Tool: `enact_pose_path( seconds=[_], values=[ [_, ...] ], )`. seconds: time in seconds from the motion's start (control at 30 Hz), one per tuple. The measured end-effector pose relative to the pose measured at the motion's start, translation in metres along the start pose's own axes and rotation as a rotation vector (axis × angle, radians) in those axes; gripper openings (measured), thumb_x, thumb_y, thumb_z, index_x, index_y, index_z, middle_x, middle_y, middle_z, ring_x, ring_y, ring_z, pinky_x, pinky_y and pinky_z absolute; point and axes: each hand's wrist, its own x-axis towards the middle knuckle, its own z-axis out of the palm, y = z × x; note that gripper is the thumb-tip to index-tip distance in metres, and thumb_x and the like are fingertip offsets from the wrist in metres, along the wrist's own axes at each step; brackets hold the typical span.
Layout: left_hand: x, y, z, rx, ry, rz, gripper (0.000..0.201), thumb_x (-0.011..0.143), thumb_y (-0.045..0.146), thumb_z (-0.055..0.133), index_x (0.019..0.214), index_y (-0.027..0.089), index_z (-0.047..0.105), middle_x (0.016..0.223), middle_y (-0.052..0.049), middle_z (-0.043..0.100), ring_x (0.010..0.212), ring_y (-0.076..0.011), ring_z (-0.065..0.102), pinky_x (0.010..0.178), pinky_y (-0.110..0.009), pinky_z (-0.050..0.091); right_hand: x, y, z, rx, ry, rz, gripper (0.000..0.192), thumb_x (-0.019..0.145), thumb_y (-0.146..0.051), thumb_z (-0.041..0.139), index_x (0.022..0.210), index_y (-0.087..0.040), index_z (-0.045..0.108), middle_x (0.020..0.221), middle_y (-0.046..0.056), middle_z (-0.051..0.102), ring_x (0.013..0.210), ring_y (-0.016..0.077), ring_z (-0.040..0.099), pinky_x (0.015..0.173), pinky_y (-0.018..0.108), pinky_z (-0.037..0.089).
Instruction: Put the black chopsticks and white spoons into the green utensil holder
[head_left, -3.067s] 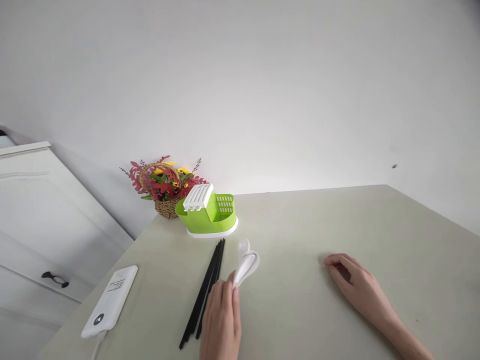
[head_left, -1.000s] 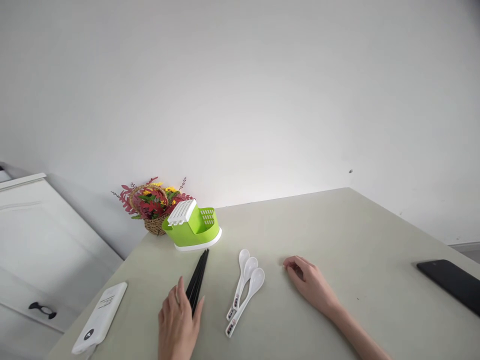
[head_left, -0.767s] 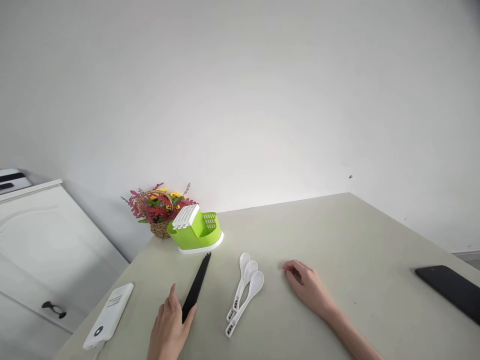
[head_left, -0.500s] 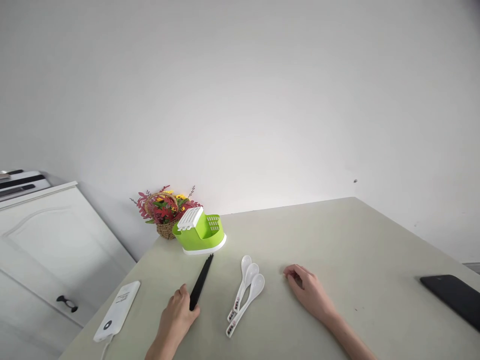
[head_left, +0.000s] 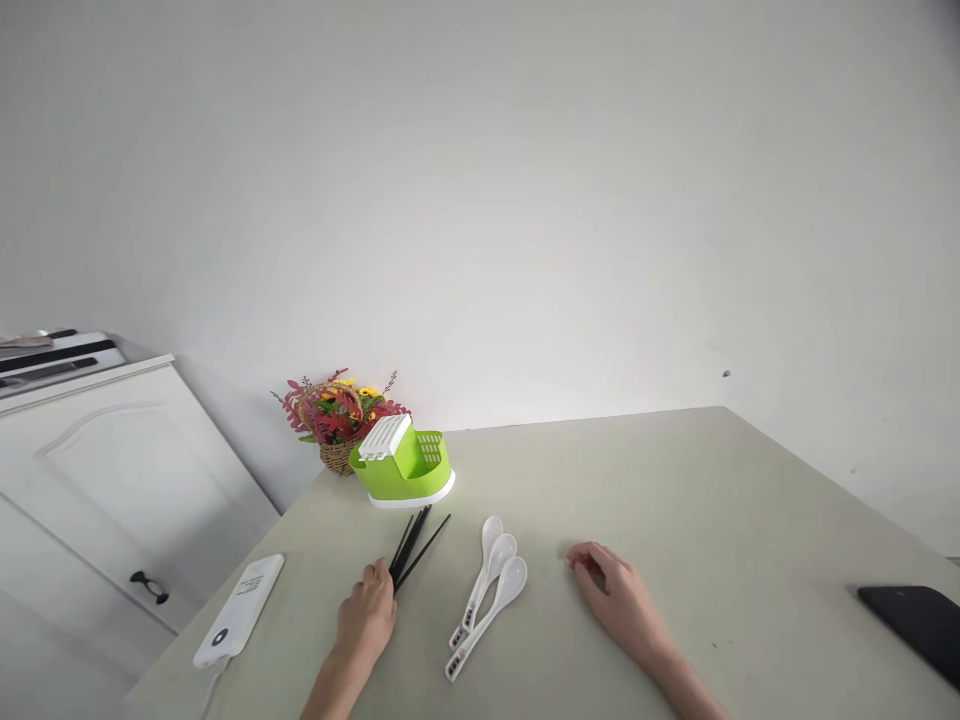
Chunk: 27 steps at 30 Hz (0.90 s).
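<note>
My left hand (head_left: pixel 365 612) is closed around the near ends of several black chopsticks (head_left: pixel 410 545). Their far ends fan out over the table, with one splayed apart to the right. Between my two hands lie three white spoons (head_left: pixel 495 572), partly overlapping, bowls pointing away and patterned handle ends towards me. My right hand (head_left: pixel 616 600) rests on the tabletop to the right of the spoons, loosely curled, with a gap between thumb and fingers and nothing visible in it. Just beyond the chopstick tips stands a green cutlery holder (head_left: pixel 405 475) with a white slotted top and white base.
Behind the holder is a wicker basket of artificial flowers (head_left: pixel 337 425). A white power bank (head_left: pixel 241 610) with a cable lies at the left table edge. A black phone (head_left: pixel 915 622) lies far right. A white cabinet (head_left: pixel 112 480) stands left of the table (head_left: pixel 600 470), against the wall.
The chopsticks, bundled tightly before, have spread apart in my left hand, and that hand has shifted slightly. My right hand and the spoons stay in place; the view has moved a little.
</note>
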Motion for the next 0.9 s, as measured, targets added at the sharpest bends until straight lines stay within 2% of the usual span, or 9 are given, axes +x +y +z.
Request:
enact_pose_path(
  seconds=[0.2, 0.37, 0.43, 0.53, 0.63, 0.73, 0.83, 0.9],
  values=[
    [-0.002, 0.000, 0.004, 0.012, -0.012, -0.013, 0.047, 0.091, -0.005, 0.027, 0.131, 0.005, 0.049, 0.125, -0.024, 0.058, 0.100, -0.0266, 0.071, 0.072, -0.031, 0.052, 0.001, 0.002, 0.001, 0.012, 0.004, 0.017, 0.029, 0.095, -0.043, 0.044, 0.092, -0.024, 0.066, 0.092, 0.006, 0.072, 0.081, 0.0197, 0.066, 0.073, 0.031, 0.050],
    [0.001, -0.008, 0.012, -0.131, -0.004, -0.044, 0.042, 0.095, 0.003, 0.032, 0.135, 0.008, 0.044, 0.122, -0.023, 0.065, 0.101, -0.0279, 0.072, 0.072, -0.032, 0.051, 0.001, 0.000, 0.000, 0.019, 0.006, 0.020, 0.029, 0.095, -0.042, 0.044, 0.092, -0.025, 0.066, 0.092, 0.005, 0.072, 0.082, 0.0195, 0.066, 0.072, 0.030, 0.050],
    [0.001, -0.009, 0.018, -0.245, 0.050, -0.051, 0.035, 0.100, 0.013, 0.029, 0.131, 0.012, 0.045, 0.113, -0.019, 0.070, 0.098, -0.0277, 0.072, 0.069, -0.032, 0.049, 0.001, -0.001, 0.000, 0.019, -0.004, 0.023, 0.029, 0.096, -0.043, 0.043, 0.093, -0.025, 0.066, 0.092, 0.005, 0.072, 0.082, 0.0194, 0.066, 0.072, 0.029, 0.050],
    [0.000, -0.002, 0.022, -0.492, 0.132, -0.017, 0.027, 0.104, 0.033, 0.028, 0.111, 0.019, 0.050, 0.081, -0.007, 0.069, 0.078, -0.0247, 0.070, 0.062, -0.028, 0.043, 0.001, -0.002, 0.000, 0.020, -0.013, 0.036, 0.029, 0.097, -0.043, 0.043, 0.094, -0.026, 0.065, 0.094, 0.005, 0.071, 0.083, 0.0195, 0.066, 0.073, 0.030, 0.049],
    [-0.003, 0.015, 0.012, -0.790, 0.193, 0.066, 0.034, 0.099, 0.053, 0.037, 0.084, 0.024, 0.047, 0.061, 0.004, 0.053, 0.058, -0.0183, 0.059, 0.057, -0.024, 0.039, 0.000, -0.002, 0.001, 0.024, -0.017, 0.050, 0.028, 0.098, -0.043, 0.042, 0.093, -0.026, 0.065, 0.095, 0.004, 0.071, 0.085, 0.0197, 0.065, 0.076, 0.031, 0.049],
    [-0.010, 0.041, -0.005, -1.025, 0.229, 0.138, 0.043, 0.092, 0.062, 0.049, 0.074, 0.024, 0.046, 0.059, 0.006, 0.042, 0.055, -0.0143, 0.047, 0.055, -0.023, 0.036, -0.001, -0.005, 0.002, 0.054, -0.021, 0.072, 0.027, 0.099, -0.044, 0.044, 0.094, -0.026, 0.064, 0.095, 0.004, 0.070, 0.087, 0.0198, 0.065, 0.077, 0.031, 0.050],
    [-0.023, 0.075, -0.018, -1.181, 0.170, 0.210, 0.045, 0.089, 0.061, 0.054, 0.068, 0.022, 0.046, 0.059, 0.006, 0.034, 0.056, -0.0123, 0.038, 0.054, -0.023, 0.031, -0.001, -0.018, -0.002, 0.144, -0.016, 0.085, 0.027, 0.098, -0.048, 0.047, 0.104, -0.026, 0.063, 0.098, 0.005, 0.070, 0.090, 0.0206, 0.065, 0.076, 0.031, 0.052],
    [-0.032, 0.101, -0.022, -1.268, 0.092, 0.228, 0.045, 0.086, 0.059, 0.058, 0.064, 0.022, 0.045, 0.057, 0.006, 0.031, 0.055, -0.0114, 0.035, 0.052, -0.023, 0.029, 0.000, -0.035, -0.007, 0.231, -0.028, 0.027, 0.032, 0.095, -0.049, 0.054, 0.117, -0.027, 0.060, 0.109, 0.008, 0.069, 0.098, 0.0218, 0.065, 0.086, 0.035, 0.053]
  ],
)
